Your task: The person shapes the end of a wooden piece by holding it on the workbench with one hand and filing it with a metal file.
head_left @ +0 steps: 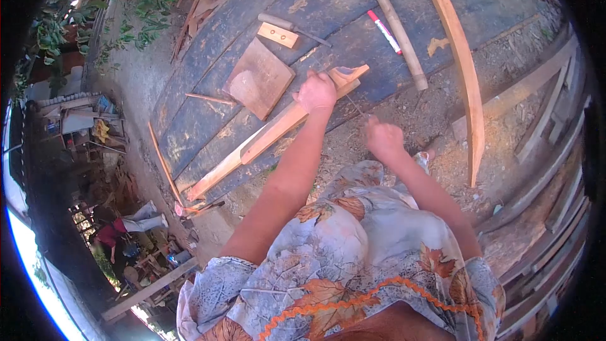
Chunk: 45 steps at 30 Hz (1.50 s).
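My left hand (315,91) is closed over a long shaped wooden piece (278,131), pressing it on the dark plank bench. The piece runs diagonally, and its carved, notched end (349,76) sticks out past my fingers. My right hand (385,139) is a fist around a thin rod-like tool (357,106), whose far end meets the wood near that carved end. Its handle is hidden in my fist, so I cannot tell its exact kind. Left of my left hand lies a flat square board (265,76). A small block with two holes (278,35) lies beyond it.
On the bench (341,0) lie a wooden-handled tool with a thin shaft (276,22), a red-and-white marker (384,31) and a long wooden handle (399,38). A curved timber (456,50) spans the right side. Stacked timber (555,196) stands farther right. A person (120,230) is at lower left.
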Available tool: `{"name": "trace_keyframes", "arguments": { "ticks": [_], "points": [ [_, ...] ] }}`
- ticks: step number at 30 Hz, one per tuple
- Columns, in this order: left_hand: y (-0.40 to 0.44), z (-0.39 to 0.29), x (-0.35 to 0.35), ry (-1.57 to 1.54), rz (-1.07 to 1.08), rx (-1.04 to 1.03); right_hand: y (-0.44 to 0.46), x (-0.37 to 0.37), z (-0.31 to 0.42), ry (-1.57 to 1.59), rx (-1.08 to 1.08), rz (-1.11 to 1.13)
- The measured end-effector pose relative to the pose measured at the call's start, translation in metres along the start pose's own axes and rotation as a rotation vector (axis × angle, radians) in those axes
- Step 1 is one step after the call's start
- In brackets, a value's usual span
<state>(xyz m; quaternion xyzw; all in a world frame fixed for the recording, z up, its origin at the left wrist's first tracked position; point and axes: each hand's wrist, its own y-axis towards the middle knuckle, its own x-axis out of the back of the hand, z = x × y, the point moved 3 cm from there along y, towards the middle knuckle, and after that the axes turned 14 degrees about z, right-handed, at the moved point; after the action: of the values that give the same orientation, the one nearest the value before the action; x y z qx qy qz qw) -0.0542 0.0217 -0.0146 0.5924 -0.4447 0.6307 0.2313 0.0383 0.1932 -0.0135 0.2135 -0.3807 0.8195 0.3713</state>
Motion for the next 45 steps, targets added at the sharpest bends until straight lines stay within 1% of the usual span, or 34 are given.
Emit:
{"name": "trace_keyframes", "arguments": {
  "ticks": [2, 4, 7, 10, 13, 23, 25, 29, 31, 37, 44, 45],
  "points": [
    [-0.003, 0.0, -0.001, 0.002, 0.018, 0.0, -0.006, -0.005, -0.007, -0.019, -0.024, 0.008],
    [-0.003, -0.001, 0.002, -0.01, 0.033, -0.014, -0.003, -0.003, -0.008, -0.02, 0.034, -0.067],
    [-0.003, -0.001, 0.001, -0.016, 0.027, -0.011, -0.002, -0.006, -0.01, -0.031, 0.069, -0.074],
    [-0.001, 0.0, 0.0, -0.011, 0.03, -0.008, -0.002, -0.007, -0.009, -0.021, 0.036, -0.062],
    [-0.003, -0.001, 0.001, -0.014, 0.001, -0.019, -0.003, -0.007, -0.008, -0.018, 0.046, -0.071],
    [-0.004, -0.001, 0.003, -0.026, 0.023, -0.007, -0.004, -0.008, -0.007, -0.035, 0.032, -0.049],
    [-0.004, -0.002, 0.003, -0.032, 0.021, -0.009, -0.007, -0.005, -0.006, -0.001, 0.041, -0.088],
    [-0.004, -0.001, 0.004, -0.033, 0.041, -0.013, -0.011, 0.004, -0.004, 0.019, 0.014, -0.084],
    [-0.005, -0.002, 0.006, -0.009, 0.093, -0.015, -0.005, 0.002, -0.006, 0.024, 0.017, -0.098],
    [-0.003, 0.001, 0.003, -0.029, 0.084, -0.017, 0.001, 0.016, 0.001, 0.082, 0.037, -0.165],
    [-0.005, -0.001, 0.005, -0.026, 0.11, -0.017, 0.008, 0.01, 0.004, 0.047, 0.06, -0.101],
    [-0.006, -0.002, 0.004, -0.023, 0.049, -0.021, 0.01, 0.01, 0.004, 0.038, 0.061, -0.097]
  ]
}}
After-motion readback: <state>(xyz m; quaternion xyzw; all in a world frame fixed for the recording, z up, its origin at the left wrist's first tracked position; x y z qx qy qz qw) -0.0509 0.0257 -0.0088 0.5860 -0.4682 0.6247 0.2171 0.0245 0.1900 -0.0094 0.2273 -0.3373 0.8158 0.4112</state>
